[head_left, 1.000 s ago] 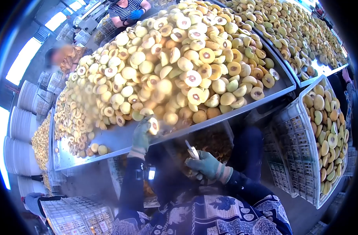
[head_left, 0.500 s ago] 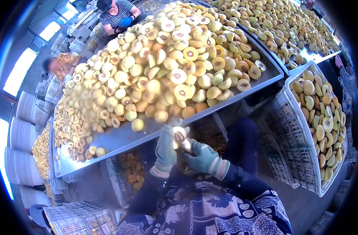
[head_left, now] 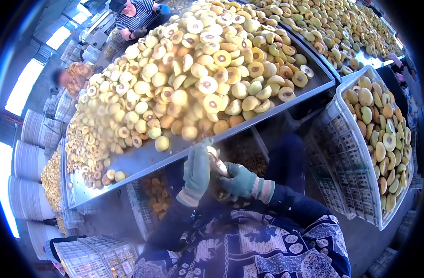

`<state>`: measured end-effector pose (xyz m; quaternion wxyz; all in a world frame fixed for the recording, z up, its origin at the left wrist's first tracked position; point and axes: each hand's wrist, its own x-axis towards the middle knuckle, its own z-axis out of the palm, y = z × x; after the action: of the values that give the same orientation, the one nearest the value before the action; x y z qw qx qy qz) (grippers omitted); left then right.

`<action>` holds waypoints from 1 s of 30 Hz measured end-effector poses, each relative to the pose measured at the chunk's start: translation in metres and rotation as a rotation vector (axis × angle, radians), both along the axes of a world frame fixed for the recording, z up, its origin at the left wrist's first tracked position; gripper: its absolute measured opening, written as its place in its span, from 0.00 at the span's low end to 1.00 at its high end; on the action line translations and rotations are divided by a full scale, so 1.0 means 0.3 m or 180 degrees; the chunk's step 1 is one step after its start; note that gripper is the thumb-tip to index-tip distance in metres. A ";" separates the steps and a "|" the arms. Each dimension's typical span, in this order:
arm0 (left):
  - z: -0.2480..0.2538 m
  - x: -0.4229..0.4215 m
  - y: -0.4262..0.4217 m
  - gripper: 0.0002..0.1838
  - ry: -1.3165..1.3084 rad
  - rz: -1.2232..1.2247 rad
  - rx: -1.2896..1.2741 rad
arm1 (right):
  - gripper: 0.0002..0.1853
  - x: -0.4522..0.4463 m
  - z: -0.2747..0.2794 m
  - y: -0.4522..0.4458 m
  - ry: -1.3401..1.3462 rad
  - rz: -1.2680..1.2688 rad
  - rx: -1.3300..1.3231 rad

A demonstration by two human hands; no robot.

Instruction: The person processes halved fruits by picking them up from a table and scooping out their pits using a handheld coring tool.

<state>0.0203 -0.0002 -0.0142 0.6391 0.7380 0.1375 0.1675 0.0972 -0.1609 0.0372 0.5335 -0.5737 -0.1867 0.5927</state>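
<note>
In the middle of the head view my left hand, in a green glove, is closed around a halved yellow peach. The fruit is turned nearly edge-on, and the fingers hide much of it. My right hand, gloved alike, grips a short, pale, shiny hand tool against the cut side of the peach. The tool's working end cannot be made out. Just beyond both hands runs the rim of a metal table, heaped with peach halves, many with the stone still in them.
A white plastic crate full of peach halves leans at my right. Below the table stands another crate, near darker scraps. Co-workers are at the far side. Stacked white baskets line the left.
The peach half in my left hand has turned from facing me to nearly edge-on, with the tool still against it. The co-worker in stripes has moved their hands apart.
</note>
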 end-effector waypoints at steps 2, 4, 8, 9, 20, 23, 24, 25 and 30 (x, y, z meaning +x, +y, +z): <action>-0.007 0.015 0.000 0.21 -0.0091 0.0173 0.0126 | 0.19 -0.004 -0.007 0.012 -0.0344 -0.0021 -0.0106; 0.003 0.010 -0.008 0.20 -0.0037 0.0172 0.0228 | 0.18 -0.018 -0.064 0.023 -0.1191 -0.0011 -0.0098; -0.003 -0.001 0.010 0.16 0.0048 -0.0196 0.0360 | 0.17 -0.007 -0.116 0.018 -0.1960 0.0249 -0.0109; -0.005 -0.003 0.018 0.15 0.0029 -0.0359 0.0485 | 0.16 -0.001 -0.167 0.015 -0.2011 0.0250 0.0021; 0.026 0.013 -0.015 0.12 0.0342 -0.0083 0.1331 | 0.16 -0.043 -0.166 0.027 -0.1904 -0.0105 -0.0279; -0.003 0.009 0.007 0.15 0.0270 -0.0153 0.1244 | 0.20 -0.032 -0.189 0.032 -0.1986 0.0034 -0.0330; -0.029 0.014 0.020 0.16 0.0140 -0.0162 0.1233 | 0.22 -0.027 -0.181 0.027 -0.1314 0.0036 -0.0292; -0.031 0.023 0.021 0.18 0.0011 -0.0172 0.1221 | 0.24 -0.016 -0.132 0.021 -0.0640 0.0037 -0.0253; -0.022 0.046 0.000 0.26 -0.0156 0.0128 -0.1316 | 0.28 -0.043 -0.182 0.031 -0.1714 -0.0566 0.0192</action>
<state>0.0340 -0.0003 -0.0206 0.7766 0.5839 0.1680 0.1664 0.0843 -0.1517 -0.0175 0.5315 -0.7085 -0.2882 0.3640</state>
